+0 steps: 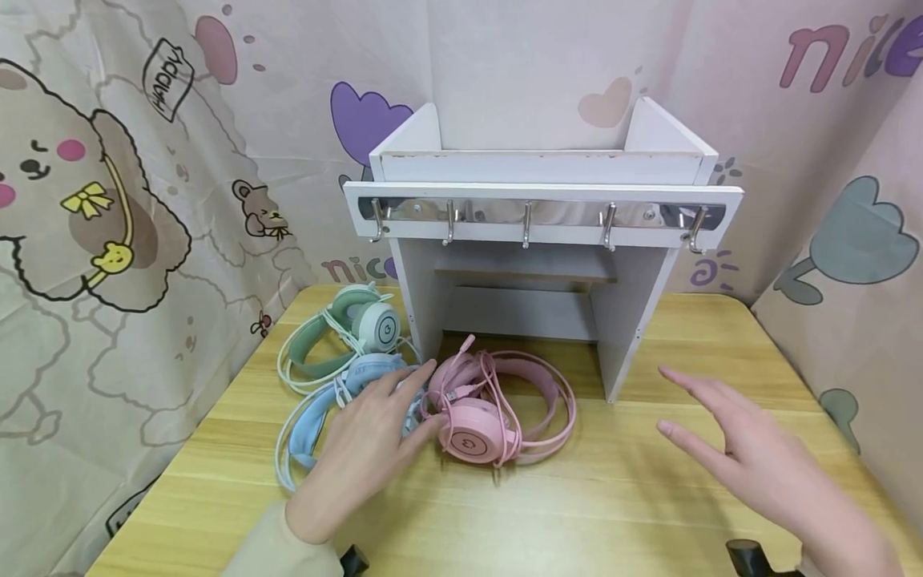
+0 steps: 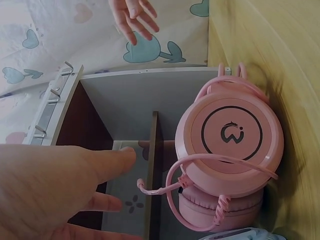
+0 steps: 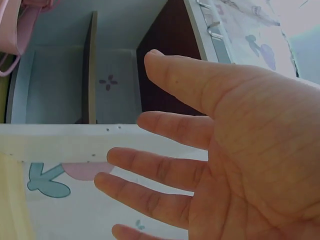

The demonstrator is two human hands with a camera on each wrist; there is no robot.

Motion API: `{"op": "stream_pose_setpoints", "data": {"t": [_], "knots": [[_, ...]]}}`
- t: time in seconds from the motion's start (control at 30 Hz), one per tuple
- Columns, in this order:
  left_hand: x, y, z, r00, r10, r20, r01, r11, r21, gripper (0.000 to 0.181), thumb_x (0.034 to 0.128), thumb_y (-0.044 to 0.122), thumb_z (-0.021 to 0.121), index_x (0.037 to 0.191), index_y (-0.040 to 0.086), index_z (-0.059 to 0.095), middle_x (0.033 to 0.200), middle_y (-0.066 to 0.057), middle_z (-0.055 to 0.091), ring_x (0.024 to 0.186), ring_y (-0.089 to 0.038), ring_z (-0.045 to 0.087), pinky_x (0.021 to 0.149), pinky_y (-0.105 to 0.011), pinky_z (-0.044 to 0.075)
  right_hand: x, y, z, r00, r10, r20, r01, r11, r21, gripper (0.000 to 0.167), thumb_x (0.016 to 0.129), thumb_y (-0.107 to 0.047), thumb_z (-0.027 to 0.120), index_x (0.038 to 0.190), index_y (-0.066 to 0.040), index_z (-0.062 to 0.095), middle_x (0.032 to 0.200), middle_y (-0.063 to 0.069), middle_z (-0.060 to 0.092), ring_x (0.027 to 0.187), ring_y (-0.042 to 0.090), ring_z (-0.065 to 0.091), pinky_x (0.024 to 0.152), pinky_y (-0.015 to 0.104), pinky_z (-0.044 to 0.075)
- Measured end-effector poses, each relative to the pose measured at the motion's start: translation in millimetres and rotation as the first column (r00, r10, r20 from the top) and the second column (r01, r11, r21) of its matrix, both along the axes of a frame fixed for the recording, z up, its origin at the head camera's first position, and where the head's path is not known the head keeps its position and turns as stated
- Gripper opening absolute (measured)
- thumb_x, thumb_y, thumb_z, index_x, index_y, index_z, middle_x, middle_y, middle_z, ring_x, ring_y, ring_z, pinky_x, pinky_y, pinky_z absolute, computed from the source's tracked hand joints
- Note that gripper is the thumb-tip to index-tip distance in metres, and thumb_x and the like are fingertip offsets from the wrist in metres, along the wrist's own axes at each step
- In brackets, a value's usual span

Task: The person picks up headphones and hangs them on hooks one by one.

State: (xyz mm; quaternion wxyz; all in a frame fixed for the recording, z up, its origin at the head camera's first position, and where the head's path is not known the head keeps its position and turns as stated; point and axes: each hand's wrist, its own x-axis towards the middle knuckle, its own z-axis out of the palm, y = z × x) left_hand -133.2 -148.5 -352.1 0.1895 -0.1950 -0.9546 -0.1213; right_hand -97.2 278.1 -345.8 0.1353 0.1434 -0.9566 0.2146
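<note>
Pink headphones [image 1: 472, 433] with a boom microphone and a wound cable lie on the table in front of the white shelf. My left hand [image 1: 368, 437] hovers just left of them, over the blue headphones [image 1: 308, 425], fingers extended and holding nothing. In the left wrist view the thumb stands apart from the pink ear cup [image 2: 232, 137]. The blue pair is partly hidden behind that hand. Farther back lie green headphones [image 1: 378, 327] with a white cable. My right hand [image 1: 757, 457] is spread in the air over the table's right side, with nothing in it.
A white shelf unit [image 1: 627, 320] stands at the back of the wooden table [image 1: 534, 521]. Along its front runs a rail with several metal hooks [image 1: 526, 224]. Patterned cloth [image 1: 238, 160] hangs behind and at both sides.
</note>
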Motion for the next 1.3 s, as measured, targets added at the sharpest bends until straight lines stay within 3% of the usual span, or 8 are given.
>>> {"op": "stream_pose_setpoints", "data": {"t": [0.27, 0.4, 0.53, 0.63, 0.73, 1.0, 1.2, 1.3], "knots": [[-7.2, 2.8, 0.8, 0.999, -0.039, -0.006, 0.039, 0.999, -0.02, 0.071, 0.0959, 0.051, 0.079, 0.157, 0.022, 0.056, 0.14, -0.017, 0.069, 0.118, -0.039, 0.072, 0.087, -0.055, 0.064, -10.7, 14.1, 15.3, 0.996, -0.007, -0.091, 0.007, 1.0, 0.003, 0.062, 0.098, -0.028, 0.081, 0.153, -0.011, 0.058, 0.139, 0.021, 0.069, 0.12, 0.041, 0.066, 0.075, 0.023, 0.045], [-9.8, 6.1, 4.5, 0.998, -0.064, 0.007, 0.064, 0.998, -0.022, 0.072, 0.095, 0.05, 0.08, 0.157, 0.023, 0.056, 0.137, -0.015, 0.07, 0.117, -0.036, 0.073, 0.087, -0.053, 0.064, -14.0, 18.3, 19.2, 0.996, -0.02, -0.086, 0.022, 1.0, 0.02, 0.06, 0.099, -0.03, 0.079, 0.153, -0.011, 0.058, 0.141, 0.02, 0.069, 0.116, 0.037, 0.066, 0.073, 0.023, 0.044], [-11.1, 11.3, 10.3, 0.993, -0.114, 0.007, 0.114, 0.993, -0.014, 0.074, 0.0944, 0.048, 0.082, 0.16, 0.028, 0.052, 0.134, -0.012, 0.071, 0.114, -0.031, 0.073, 0.085, -0.049, 0.064, -16.7, 23.0, 19.5, 0.997, -0.024, -0.077, 0.026, 0.999, 0.021, 0.059, 0.1, -0.03, 0.078, 0.153, -0.012, 0.058, 0.142, 0.019, 0.068, 0.094, 0.012, 0.067, 0.071, 0.021, 0.043], [-10.6, 14.4, 13.3, 0.99, -0.14, 0.007, 0.14, 0.99, -0.019, 0.077, 0.0948, 0.047, 0.081, 0.162, 0.03, 0.049, 0.133, -0.011, 0.072, 0.111, -0.029, 0.074, 0.083, -0.048, 0.064, -18.2, 26.6, 18.3, 0.995, -0.029, -0.096, 0.03, 1.0, 0.006, 0.058, 0.1, -0.028, 0.077, 0.152, -0.012, 0.059, 0.141, 0.018, 0.068, 0.093, 0.01, 0.063, 0.072, 0.019, 0.04], [-8.9, 15.7, 13.7, 0.989, -0.146, 0.014, 0.146, 0.989, -0.029, 0.076, 0.0953, 0.048, 0.081, 0.162, 0.028, 0.049, 0.132, -0.011, 0.072, 0.109, -0.028, 0.074, 0.081, -0.047, 0.064, -20.4, 29.7, 16.6, 0.992, -0.048, -0.116, 0.044, 0.999, -0.03, 0.056, 0.1, -0.027, 0.078, 0.151, -0.014, 0.06, 0.141, 0.017, 0.068, 0.116, 0.013, 0.06, 0.079, 0.011, 0.037], [-8.8, 19.6, 11.7, 0.983, -0.184, 0.014, 0.184, 0.982, -0.041, 0.07, 0.0943, 0.048, 0.082, 0.156, 0.026, 0.056, 0.134, -0.013, 0.072, 0.112, -0.033, 0.074, 0.089, -0.051, 0.064, -32.1, 39.4, 29.0, 0.99, -0.065, -0.128, 0.05, 0.992, -0.117, 0.053, 0.1, -0.021, 0.077, 0.15, -0.013, 0.061, 0.143, 0.024, 0.066, 0.113, 0.019, 0.07, 0.083, -0.005, 0.033], [-8.6, 22.0, 10.6, 0.98, -0.201, 0.005, 0.201, 0.979, -0.041, 0.069, 0.0926, 0.046, 0.084, 0.154, 0.026, 0.058, 0.129, -0.01, 0.073, 0.104, -0.03, 0.074, 0.088, -0.05, 0.063, -42.5, 43.3, 49.4, 0.993, -0.068, -0.097, 0.049, 0.98, -0.191, 0.047, 0.104, -0.019, 0.071, 0.149, -0.01, 0.059, 0.144, 0.026, 0.064, 0.105, -0.027, 0.05, 0.083, -0.008, 0.033], [-7.4, 21.7, 9.9, 0.978, -0.207, 0.015, 0.208, 0.977, -0.042, 0.072, 0.0917, 0.045, 0.085, 0.155, 0.024, 0.058, 0.128, -0.01, 0.072, 0.099, -0.026, 0.073, 0.087, -0.048, 0.062, -46.9, 42.9, 56.8, 0.993, -0.077, -0.093, 0.055, 0.974, -0.218, 0.043, 0.106, -0.019, 0.069, 0.147, -0.01, 0.06, 0.139, -0.003, 0.068, 0.101, -0.035, 0.044, 0.082, -0.007, 0.035]]}}
